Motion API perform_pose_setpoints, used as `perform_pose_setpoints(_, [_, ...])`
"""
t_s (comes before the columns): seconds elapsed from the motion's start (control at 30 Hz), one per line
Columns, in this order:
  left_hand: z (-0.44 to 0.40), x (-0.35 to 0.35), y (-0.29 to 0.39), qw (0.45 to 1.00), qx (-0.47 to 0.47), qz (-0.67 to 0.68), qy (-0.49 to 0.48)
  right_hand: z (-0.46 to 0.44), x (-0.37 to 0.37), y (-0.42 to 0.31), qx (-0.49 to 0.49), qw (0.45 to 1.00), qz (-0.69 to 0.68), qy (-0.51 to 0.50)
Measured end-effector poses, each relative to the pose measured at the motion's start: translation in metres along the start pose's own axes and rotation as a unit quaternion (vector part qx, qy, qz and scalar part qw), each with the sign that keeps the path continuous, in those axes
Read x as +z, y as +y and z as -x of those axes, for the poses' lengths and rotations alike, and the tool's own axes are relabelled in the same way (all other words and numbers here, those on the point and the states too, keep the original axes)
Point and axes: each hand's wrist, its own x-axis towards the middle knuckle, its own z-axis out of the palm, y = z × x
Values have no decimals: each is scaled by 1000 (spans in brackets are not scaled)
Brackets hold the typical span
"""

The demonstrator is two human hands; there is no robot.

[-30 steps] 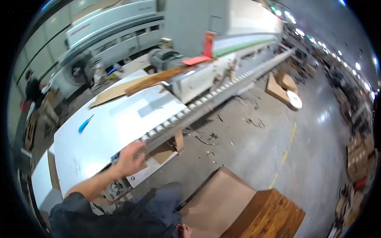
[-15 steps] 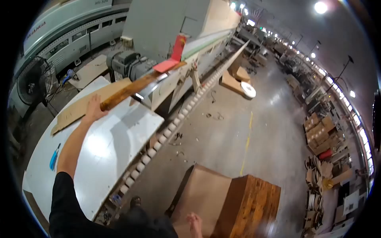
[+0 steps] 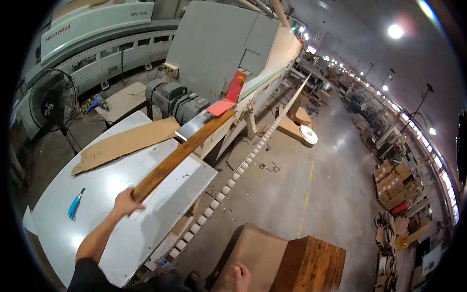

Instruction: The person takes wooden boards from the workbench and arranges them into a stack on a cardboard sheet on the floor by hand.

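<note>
My left hand is closed around the near end of a long brown wooden board. The board slants over a white table, and its far end is by a red bracket at the machine's edge. Low in the view, my right hand is apart from the board, its fingers loosely curled and nothing visible in them. It is in front of a brown cardboard sheet beside a stack of wooden boards.
On the white table lie a cardboard strip and a blue utility knife. A roller track runs along the table's right side. A grey motor, a black fan and a large grey machine stand beyond.
My left hand has pulled the board's near end towards me, away from the cardboard strip. The board now spans more of the table. The head view has shifted; my right hand stays low.
</note>
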Motion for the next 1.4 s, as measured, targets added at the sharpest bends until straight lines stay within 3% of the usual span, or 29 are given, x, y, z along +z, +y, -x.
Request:
perform_pose_setpoints(0.03, [35, -2, -13, 999, 30, 26, 7, -21, 2, -5, -27, 999, 11, -33])
perform_pose_setpoints(0.07, [75, -7, -11, 995, -9, 100, 9, -30, 16, -23, -60, 995, 17, -73])
perform_pose_setpoints(0.13, [142, -24, 3, 991, -37, 125, 22, -46, 57, -60, -93, 983, -16, -160])
perform_pose_setpoints(0.23, [218, -31, 14, 996, -31, 74, 44, -59, 127, -90, -78, 933, -134, -326])
perform_pose_setpoints(0.3, [259, -30, 26, 997, -4, 29, 71, -47, 172, -115, -70, 912, -174, -364])
perform_pose_setpoints(0.33, [272, -25, 28, 975, 134, -71, 160, -70, 186, -87, 0, 926, -190, -326])
perform_pose_setpoints(0.4, [301, -29, 58, 983, 56, -138, 103, -57, 195, -90, 31, 931, -265, -250])
perform_pose_setpoints(0.5, [324, -45, 109, 978, 135, -111, 117, -40, 183, -99, 39, 901, -365, -232])
perform_pose_setpoints(0.57, [325, -47, 107, 988, 139, -46, 48, -36, 167, -104, 29, 872, -414, -260])
perform_pose_setpoints(0.73, [314, -48, 118, 986, 105, 73, -110, -47, 106, -82, 23, 878, -447, -167])
perform_pose_setpoints(0.8, [305, -41, 109, 974, 176, 43, -135, -29, 76, -88, 14, 899, -427, -94])
perform_pose_setpoints(0.83, [300, -42, 109, 967, 169, 46, -185, -34, 60, -72, 20, 896, -440, -57])
perform_pose_setpoints(1.03, [271, -32, 83, 893, 274, 20, -357, 37, -27, 26, 18, 887, -451, 100])
perform_pose_setpoints(1.1, [270, -21, 68, 864, 310, 10, -397, 63, -53, 75, 47, 845, -498, 188])
perform_pose_setpoints(1.17, [270, -10, 62, 830, 314, -31, -460, 95, -76, 129, 29, 817, -537, 208])
perform_pose_setpoints(1.2, [269, -2, 57, 815, 326, -57, -476, 111, -82, 142, 74, 807, -486, 327])
perform_pose_setpoints(1.23, [272, 1, 54, 805, 317, -54, -498, 123, -91, 174, 89, 787, -489, 365])
perform_pose_setpoints(1.33, [284, 4, 68, 758, 317, -103, -561, 171, -100, 214, 102, 751, -546, 356])
perform_pose_setpoints(1.4, [283, 9, 64, 732, 373, -101, -561, 192, -97, 220, 100, 732, -573, 355])
